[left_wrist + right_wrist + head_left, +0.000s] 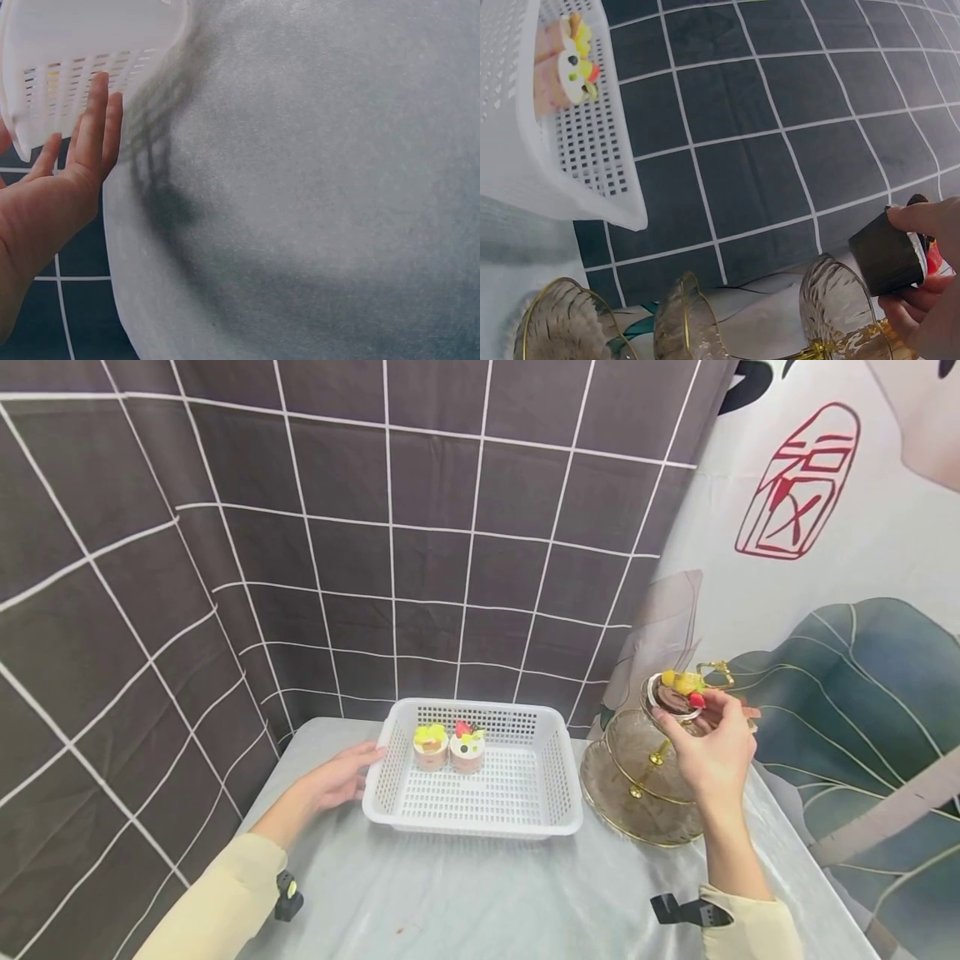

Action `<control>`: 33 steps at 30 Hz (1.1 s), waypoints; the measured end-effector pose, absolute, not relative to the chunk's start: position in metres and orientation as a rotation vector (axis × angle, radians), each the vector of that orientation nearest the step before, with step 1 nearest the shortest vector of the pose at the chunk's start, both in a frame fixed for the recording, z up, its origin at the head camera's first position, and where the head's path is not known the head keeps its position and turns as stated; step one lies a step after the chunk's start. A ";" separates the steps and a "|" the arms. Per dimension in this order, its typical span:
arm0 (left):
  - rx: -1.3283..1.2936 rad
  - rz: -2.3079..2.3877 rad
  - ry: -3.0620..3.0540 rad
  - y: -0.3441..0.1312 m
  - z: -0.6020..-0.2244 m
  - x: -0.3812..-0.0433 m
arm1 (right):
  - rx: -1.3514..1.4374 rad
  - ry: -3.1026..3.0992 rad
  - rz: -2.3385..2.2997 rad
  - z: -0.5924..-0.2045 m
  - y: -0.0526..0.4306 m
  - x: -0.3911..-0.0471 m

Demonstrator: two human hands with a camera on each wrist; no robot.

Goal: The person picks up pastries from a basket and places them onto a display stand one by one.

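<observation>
Dessert cup [672, 698], head view, right of the frame's centre: it was held up by the right hand [716, 747], whose thumb and fingers pinched it near the rim. Its brown surface carried yellow and red toppings [684, 683]. Behind and below it stood a tiered stand [637, 814] of see-through, gold-edged plates; whether cup and stand touched could not be told. At lower centre, a white basket [472, 828] on the worktop [465, 897] contained a yellow-topped cup [431, 758] and a red-topped cup [467, 760], side by side in its left half. Against its left end lay the left hand [337, 778], fingers extended and grasping nothing.

Left wrist view, upper left: the straight fingers rested along the perforated wall. The basket was judged to be thin plastic, light and slightly flexible, with its rim the surest hold.

Right wrist view, lower right: the dark, tapered cup was tilted between thumb and fingers, beside the stand's end plate. It was probably light and fairly stiff, its smooth wall a little slippery; a pinch just beneath the rim suited the taper. The toppings seemed the most delicate part, best left untouched, and the glass-like plates looked brittle.
</observation>
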State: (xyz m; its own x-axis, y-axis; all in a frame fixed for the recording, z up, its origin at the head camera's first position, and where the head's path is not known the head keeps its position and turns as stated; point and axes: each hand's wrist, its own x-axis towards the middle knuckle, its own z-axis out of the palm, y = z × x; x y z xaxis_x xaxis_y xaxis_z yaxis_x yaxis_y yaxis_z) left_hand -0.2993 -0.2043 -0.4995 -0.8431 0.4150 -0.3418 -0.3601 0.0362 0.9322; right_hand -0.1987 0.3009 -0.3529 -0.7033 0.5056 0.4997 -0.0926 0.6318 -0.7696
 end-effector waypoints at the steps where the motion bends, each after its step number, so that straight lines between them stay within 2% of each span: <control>1: 0.055 1.862 1.778 -0.204 -0.499 -0.299 | -0.318 -2.117 1.046 -0.354 0.301 -0.198; 11: 0.062 1.855 1.776 -0.205 -0.500 -0.302 | -0.307 -1.983 0.945 -0.361 0.295 -0.193; 33: 0.067 1.862 1.779 -0.207 -0.503 -0.300 | -0.359 -1.938 0.801 -0.380 0.287 -0.216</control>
State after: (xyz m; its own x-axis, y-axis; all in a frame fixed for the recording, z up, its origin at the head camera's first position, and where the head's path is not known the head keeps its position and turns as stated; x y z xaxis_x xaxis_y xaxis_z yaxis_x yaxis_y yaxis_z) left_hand -0.3002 -0.2066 -0.5035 -0.8430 0.4208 -0.3350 -0.3540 0.0349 0.9346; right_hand -0.2164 0.2866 -0.3803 -0.4849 0.5548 0.6760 -0.0847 0.7395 -0.6678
